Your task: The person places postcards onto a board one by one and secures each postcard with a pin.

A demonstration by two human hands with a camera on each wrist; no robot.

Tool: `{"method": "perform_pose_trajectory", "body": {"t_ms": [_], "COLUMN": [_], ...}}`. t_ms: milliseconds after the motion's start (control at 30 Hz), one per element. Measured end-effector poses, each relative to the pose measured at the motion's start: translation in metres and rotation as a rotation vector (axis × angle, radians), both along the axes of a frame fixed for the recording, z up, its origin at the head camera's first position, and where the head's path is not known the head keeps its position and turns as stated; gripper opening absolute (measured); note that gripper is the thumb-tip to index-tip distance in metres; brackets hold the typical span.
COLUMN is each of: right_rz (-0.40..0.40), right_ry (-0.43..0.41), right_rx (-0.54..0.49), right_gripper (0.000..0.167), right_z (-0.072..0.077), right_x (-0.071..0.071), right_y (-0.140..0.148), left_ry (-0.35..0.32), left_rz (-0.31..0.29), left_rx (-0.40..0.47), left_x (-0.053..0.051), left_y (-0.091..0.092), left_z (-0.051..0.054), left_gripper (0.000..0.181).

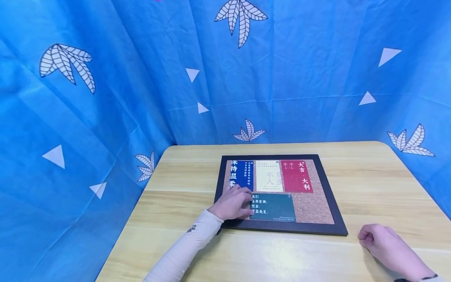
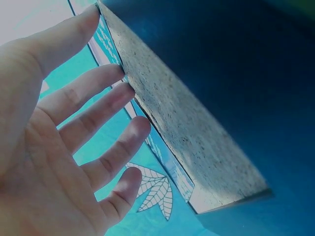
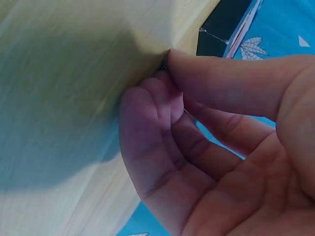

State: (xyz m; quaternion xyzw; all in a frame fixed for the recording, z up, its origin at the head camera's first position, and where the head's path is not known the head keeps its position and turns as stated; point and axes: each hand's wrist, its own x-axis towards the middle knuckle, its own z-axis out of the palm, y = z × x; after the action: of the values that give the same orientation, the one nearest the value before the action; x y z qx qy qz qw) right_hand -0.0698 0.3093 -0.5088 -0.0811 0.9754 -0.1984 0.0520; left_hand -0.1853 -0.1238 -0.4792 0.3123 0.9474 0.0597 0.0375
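Observation:
A framed cork board [image 1: 315, 209] lies on the table, with a green card [image 1: 273, 209] on its lower part. My left hand [image 1: 234, 201] is over the board's lower left, fingertips at the green card's left end. From the left wrist, that hand [image 2: 64, 128] shows spread, slightly bent fingers touching the cards' side of the board. To the right of the board, my right hand [image 1: 384, 244] rests low over the table. Its fingers curl, and in the right wrist view thumb and forefinger pinch a tiny dark thing [image 3: 165, 64], mostly hidden, its kind unclear.
Along the board's top are a blue card [image 1: 243, 174], a cream card [image 1: 269, 176] and a red card [image 1: 296, 176], with small dark dots near their upper corners. The wooden table [image 1: 183, 176] is bordered by a blue patterned curtain [image 1: 299, 78].

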Motion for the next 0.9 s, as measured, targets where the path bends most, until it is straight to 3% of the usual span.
{"method": "perform_pose_trajectory", "body": {"t_ms": [233,400,600,900], "right_rz": [0.0,0.003,-0.061,-0.062], "right_ry": [-0.05,-0.025,-0.132,-0.08], "right_rx": [0.035,0.044,0.076,0.059], "right_gripper": [0.01,0.011,0.007,0.011], "right_z": [0.0005,-0.0009,-0.0002,0.0057], "right_x": [-0.0002,-0.0001,-0.0025,-0.0021], "right_y": [-0.0015,-0.0024,-0.0039,-0.0072], "left_ry": [-0.01,0.004,0.001,0.009], "left_rz": [0.005,-0.001,0.001,-0.002], "left_rx": [-0.004,-0.007,-0.008,-0.009], "left_x": [0.0009,0.0004,0.0012,0.0022], "left_y": [0.0014,0.0008,0.0004,0.0002], "left_z": [0.001,0.0001,0.0012,0.0014], "left_gripper": [0.042,0.042,0.042,0.042]}}
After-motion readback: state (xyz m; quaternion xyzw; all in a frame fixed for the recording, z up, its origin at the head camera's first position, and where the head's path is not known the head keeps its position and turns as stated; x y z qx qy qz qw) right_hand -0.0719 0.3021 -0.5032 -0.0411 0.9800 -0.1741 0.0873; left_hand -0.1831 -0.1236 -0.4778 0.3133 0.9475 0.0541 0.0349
